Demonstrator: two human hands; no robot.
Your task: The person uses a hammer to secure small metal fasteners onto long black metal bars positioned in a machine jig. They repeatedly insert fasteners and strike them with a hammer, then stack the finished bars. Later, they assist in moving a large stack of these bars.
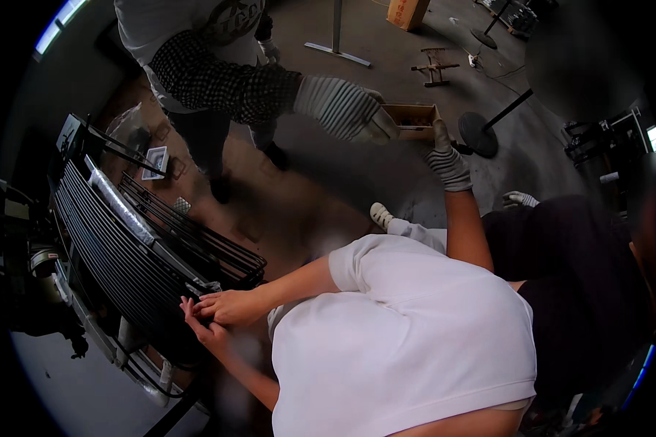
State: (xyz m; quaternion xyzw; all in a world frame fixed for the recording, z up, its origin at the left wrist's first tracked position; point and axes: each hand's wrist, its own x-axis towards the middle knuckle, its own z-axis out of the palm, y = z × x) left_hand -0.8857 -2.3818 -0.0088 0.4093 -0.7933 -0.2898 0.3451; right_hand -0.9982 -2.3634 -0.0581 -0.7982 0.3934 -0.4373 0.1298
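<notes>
My right hand reaches left, its back upward and its fingers bent over my left hand. The left palm is turned up, with fingers stretched out, and the two hands touch. Anything small between them is too hidden to make out. Both hands are bare and lie beside the lower end of a stack of curved black metal bars. A strip wrapped in clear plastic runs along those bars. My white shirt fills much of the lower middle and hides part of my left forearm.
A standing co-worker's gloved hand and another person's gloved hand hold an open cardboard box. Dark trousers are at the right. Behind are a wooden stool and a round-based stand.
</notes>
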